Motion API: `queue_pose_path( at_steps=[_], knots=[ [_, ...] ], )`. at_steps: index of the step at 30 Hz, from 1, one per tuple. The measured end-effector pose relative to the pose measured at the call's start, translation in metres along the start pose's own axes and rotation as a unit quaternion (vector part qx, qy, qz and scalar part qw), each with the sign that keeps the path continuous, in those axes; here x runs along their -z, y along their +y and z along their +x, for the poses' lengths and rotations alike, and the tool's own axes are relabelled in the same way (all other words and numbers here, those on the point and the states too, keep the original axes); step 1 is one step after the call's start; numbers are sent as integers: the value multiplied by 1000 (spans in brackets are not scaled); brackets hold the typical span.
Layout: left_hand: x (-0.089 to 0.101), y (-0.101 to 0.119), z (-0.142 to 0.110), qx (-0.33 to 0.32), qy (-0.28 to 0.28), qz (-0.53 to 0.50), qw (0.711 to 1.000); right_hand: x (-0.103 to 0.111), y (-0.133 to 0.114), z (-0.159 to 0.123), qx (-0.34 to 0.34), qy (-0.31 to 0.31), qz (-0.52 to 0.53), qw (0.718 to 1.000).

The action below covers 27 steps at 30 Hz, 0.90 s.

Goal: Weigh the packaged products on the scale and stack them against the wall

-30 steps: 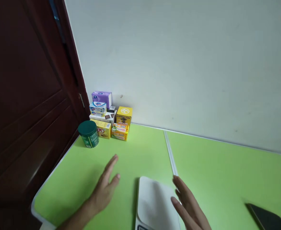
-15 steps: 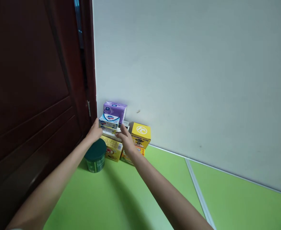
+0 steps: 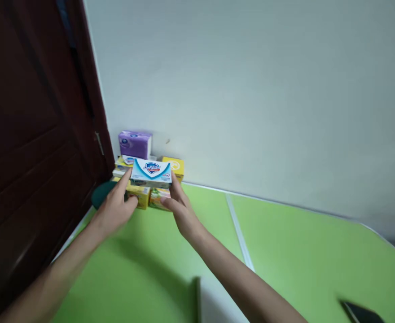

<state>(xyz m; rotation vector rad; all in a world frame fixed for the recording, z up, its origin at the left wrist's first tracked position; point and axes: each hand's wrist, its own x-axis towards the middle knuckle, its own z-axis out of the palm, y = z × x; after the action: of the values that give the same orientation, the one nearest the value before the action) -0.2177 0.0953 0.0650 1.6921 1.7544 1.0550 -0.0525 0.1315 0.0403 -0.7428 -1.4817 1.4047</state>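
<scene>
The counter [image 3: 295, 251] spans the lower frame. Left of centre, the white-and-blue box [image 3: 152, 175] is held between my left fingers [image 3: 122, 185] and right fingers [image 3: 178, 190], spread to its length, gripping opposite ends, presumably for level support.

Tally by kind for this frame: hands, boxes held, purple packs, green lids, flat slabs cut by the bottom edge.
Hands: 2 (left hand, right hand)
Boxes held: 1 (Safeguard box)
Purple pack: 1
Green lid: 1
Slabs: 2 (white slab, dark slab)
Total: 7
</scene>
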Motion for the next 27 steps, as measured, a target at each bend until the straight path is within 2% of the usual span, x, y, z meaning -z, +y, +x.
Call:
queue_pose_path(
  at_steps=[2, 4, 6, 9, 11, 14, 16, 18, 20, 23, 25, 27],
  knots=[
    [-23, 15, -47, -17, -63, -20, 998, 24, -15, -56, -4, 23, -12, 1000],
    [-55, 22, -95, -21, -119, -45, 992, 46, -21, -117, -30, 52, -57, 997],
    [-91, 21, -141, -8, -166, -65, 984, 63, -17, -177, -77, 79, -109, 988],
    [-141, 13, -199, 19, -214, -93, 972, 79, 5, -253, -149, 120, -150, 970],
    [-167, 8, -224, 33, -214, -109, 970, 86, 26, -287, -178, 135, -167, 960],
    [-192, 3, -243, 67, -199, -106, 972, 89, 53, -314, -200, 143, -185, 951],
    [-198, 2, -246, 89, -202, -96, 971, 89, 63, -320, -197, 149, -204, 947],
    [-194, 0, -248, 104, -201, -85, 970, 90, 64, -324, -174, 170, -233, 942],
    [-181, -3, -249, 134, -171, -81, 973, 94, 59, -328, -150, 226, -253, 929],
    [-157, -7, -252, 204, -89, -126, 967, 103, 44, -340, -148, 341, -226, 900],
    [-149, -5, -254, 199, -71, -178, 961, 108, 37, -347, -159, 374, -175, 897],
    [-152, 2, -255, 169, -83, -214, 959, 107, 35, -349, -171, 356, -128, 910]
  ],
)
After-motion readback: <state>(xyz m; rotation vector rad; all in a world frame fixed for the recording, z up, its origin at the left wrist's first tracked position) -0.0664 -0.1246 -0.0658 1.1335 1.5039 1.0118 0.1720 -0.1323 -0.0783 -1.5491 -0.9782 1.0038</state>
